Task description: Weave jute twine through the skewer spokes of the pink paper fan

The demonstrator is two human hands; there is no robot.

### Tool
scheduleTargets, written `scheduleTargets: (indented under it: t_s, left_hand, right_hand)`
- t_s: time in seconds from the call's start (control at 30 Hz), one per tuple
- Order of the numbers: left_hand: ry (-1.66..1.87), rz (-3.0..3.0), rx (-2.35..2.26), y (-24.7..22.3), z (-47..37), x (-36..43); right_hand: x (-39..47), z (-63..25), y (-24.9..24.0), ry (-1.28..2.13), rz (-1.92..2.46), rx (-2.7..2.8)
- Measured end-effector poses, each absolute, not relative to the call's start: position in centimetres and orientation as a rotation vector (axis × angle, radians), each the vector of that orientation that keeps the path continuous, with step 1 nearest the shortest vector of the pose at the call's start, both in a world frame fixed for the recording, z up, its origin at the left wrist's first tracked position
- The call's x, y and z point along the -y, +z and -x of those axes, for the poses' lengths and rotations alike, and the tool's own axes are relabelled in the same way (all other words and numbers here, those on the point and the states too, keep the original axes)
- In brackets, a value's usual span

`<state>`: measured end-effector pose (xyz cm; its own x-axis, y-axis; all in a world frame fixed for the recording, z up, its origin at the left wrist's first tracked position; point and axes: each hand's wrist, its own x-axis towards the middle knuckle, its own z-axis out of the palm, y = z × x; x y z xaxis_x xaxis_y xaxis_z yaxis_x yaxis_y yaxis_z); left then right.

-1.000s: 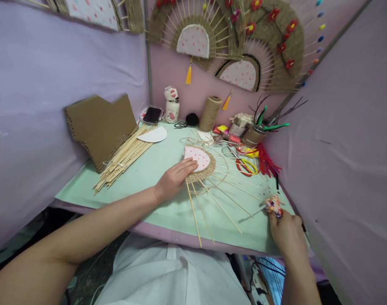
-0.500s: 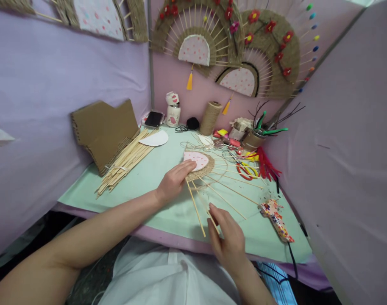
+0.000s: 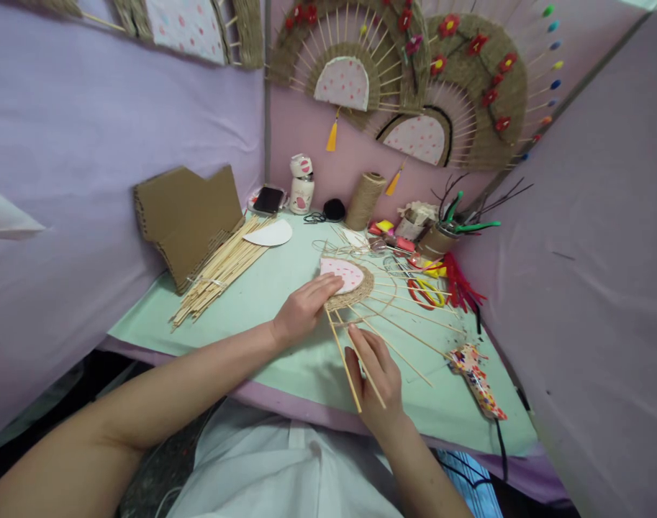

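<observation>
My left hand (image 3: 305, 306) presses its fingers on the pink, red-dotted half-round centre (image 3: 345, 271) of a small fan, holding the fan against the table. Twine is woven in a brown band (image 3: 361, 289) around that centre, and thin bamboo sticks (image 3: 409, 324) spread out from it. A loose loop of twine (image 3: 396, 291) curves across the sticks. Among the nearest sticks is my right hand (image 3: 379, 378), its fingers bent close to the twine; one stick (image 3: 372, 383) crosses in front of it. What its fingertips pinch is too small to make out.
Left are a bundle of bamboo sticks (image 3: 220, 280), brown cardboard (image 3: 191, 212) and a white paper piece (image 3: 271, 233). A twine spool (image 3: 365, 200) stands behind. Scissors (image 3: 428, 293), red pipe cleaners (image 3: 460, 284) and a patterned glue gun (image 3: 476, 380) with a cord lie right.
My right hand has moved up from the outer stick ends towards the woven band, in among the sticks. My left hand stays on the fan. The whole view has shifted slightly.
</observation>
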<state>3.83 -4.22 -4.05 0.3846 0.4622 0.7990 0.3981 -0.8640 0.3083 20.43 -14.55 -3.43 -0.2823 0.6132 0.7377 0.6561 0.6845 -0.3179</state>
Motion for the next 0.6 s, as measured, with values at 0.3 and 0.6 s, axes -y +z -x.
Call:
scheduleTargets:
  t_s: [0.3, 0.6]
  left_hand:
    - [1.487, -2.571, -0.786, -3.9, -3.92, 4.37]
    - [1.481, -2.578, -0.787, -3.9, -3.92, 4.48]
  right_hand:
    - [14.31, -20.16, -3.6, -0.136, 1.049, 1.872]
    - [13.66, -19.95, -3.61, -0.241, 0.931, 1.877]
